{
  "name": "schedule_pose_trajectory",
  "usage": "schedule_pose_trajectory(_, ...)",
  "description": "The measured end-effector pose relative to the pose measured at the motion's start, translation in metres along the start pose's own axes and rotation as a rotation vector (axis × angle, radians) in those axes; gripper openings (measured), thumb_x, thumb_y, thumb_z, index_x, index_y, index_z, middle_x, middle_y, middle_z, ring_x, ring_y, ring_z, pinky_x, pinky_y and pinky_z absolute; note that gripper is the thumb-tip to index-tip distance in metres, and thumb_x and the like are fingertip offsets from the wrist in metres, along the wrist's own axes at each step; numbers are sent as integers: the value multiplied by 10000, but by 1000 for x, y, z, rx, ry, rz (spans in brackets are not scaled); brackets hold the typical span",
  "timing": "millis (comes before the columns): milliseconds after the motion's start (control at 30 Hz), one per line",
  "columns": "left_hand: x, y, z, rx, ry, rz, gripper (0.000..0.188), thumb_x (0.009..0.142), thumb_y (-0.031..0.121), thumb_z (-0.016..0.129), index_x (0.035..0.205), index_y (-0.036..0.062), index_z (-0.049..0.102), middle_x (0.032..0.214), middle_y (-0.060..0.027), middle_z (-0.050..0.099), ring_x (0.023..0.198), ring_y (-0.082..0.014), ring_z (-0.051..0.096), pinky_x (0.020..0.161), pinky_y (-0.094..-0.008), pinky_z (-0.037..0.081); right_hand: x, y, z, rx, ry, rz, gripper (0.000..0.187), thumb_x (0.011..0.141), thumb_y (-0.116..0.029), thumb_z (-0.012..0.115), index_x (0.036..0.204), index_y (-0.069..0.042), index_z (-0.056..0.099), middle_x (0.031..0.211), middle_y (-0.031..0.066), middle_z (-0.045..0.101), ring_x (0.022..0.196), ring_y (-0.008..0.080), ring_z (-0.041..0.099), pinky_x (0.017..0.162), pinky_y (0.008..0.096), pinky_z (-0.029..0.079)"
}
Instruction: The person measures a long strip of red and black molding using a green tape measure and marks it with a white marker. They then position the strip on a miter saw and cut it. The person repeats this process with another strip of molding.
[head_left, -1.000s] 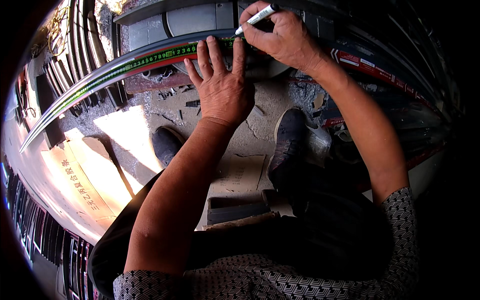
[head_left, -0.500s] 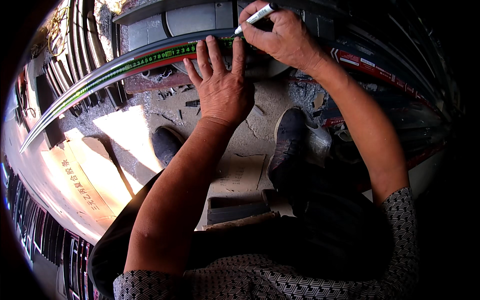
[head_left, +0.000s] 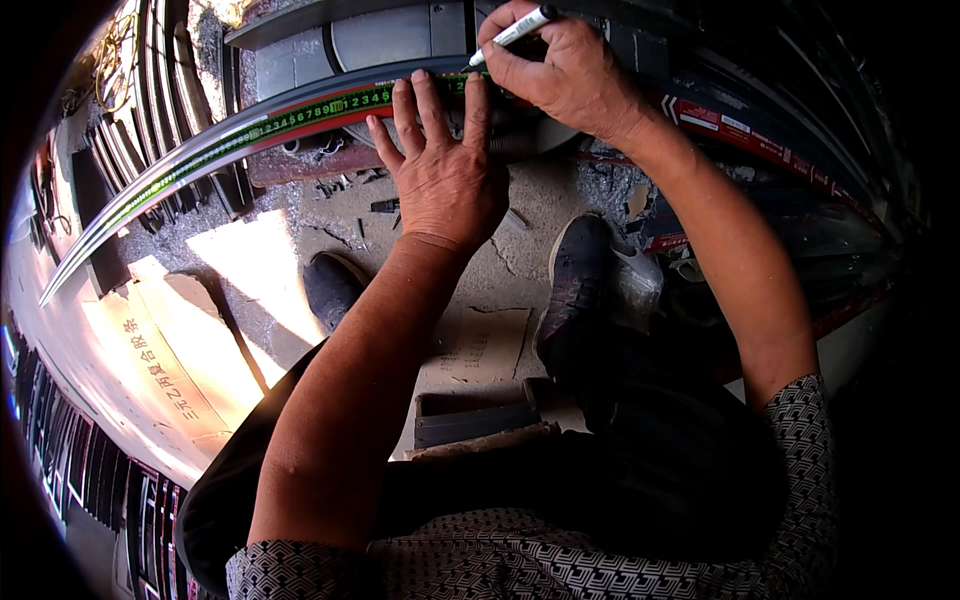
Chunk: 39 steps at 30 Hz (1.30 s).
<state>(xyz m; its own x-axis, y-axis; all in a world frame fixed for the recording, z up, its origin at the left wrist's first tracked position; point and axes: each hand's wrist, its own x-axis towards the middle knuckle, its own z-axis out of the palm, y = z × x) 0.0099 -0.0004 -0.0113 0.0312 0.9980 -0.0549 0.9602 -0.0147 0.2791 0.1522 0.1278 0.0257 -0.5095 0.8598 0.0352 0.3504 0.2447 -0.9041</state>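
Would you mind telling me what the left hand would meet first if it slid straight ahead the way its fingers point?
The left hand lies flat, its fingertips already at the green measuring strip on the long grey bar. Straight on, it would probably meet the grey metal machine body behind; depth is unclear.

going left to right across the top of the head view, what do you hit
stacked metal profiles → green measuring tape lying along the grey bar → left hand pressed flat on it → marker → right hand holding the marker → red-striped strip
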Motion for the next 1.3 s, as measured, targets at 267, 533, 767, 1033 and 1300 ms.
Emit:
schedule_pose_trajectory(267, 0, 0, 0, -11, 6, 1, 820, 892, 285, 592, 1635, 186, 259, 1621, -329, 205, 1527, -517, 151, 1202, -717, 59, 0, 0, 0, -2, 0, -30, 141, 922, -136, 702, 1000, -40, 634, 844, 130, 700, 803, 221, 697, 745, 373, 547)
schedule_pose_trajectory(533, 0, 0, -2, -30, 13, 5, 816, 889, 283, 589, 1632, 191, 264, 1620, -331, 205, 1525, -517, 156, 1199, -721, 63, 0, 0, 0, -7, 11, -17, 135, 928, -135, 697, 1000, -42, 631, 837, 131, 699, 790, 220, 698, 734, 370, 548)
schedule_pose_trajectory(767, 0, 0, -2, -39, 18, 5, 812, 885, 283, 585, 1630, 194, 274, 1616, -332, 215, 1525, -518, 156, 1201, -718, 63, -1, -1, 0, -3, 26, -32, 140, 928, -144, 699, 998, -44, 629, 838, 129, 700, 795, 224, 702, 737, 369, 548)
schedule_pose_trajectory(1033, 1, 1, -1, -36, 31, 8, 810, 869, 281, 600, 1617, 190, 306, 1619, -331, 218, 1528, -515, 155, 1207, -706, 56, -9, -6, -2, 88, 112, 37, 115, 957, -130, 696, 1012, -44, 643, 831, 74, 698, 793, 140, 672, 723, 325, 538)
schedule_pose_trajectory(1300, 1, 0, -3, -47, 47, -3, 825, 848, 286, 634, 1613, 219, 333, 1631, -309, 223, 1535, -506, 158, 1215, -692, 67, -62, -22, -25, 355, 449, -33, 180, 995, -141, 688, 1109, -7, 651, 849, 0, 653, 793, 54, 598, 731, 202, 478)
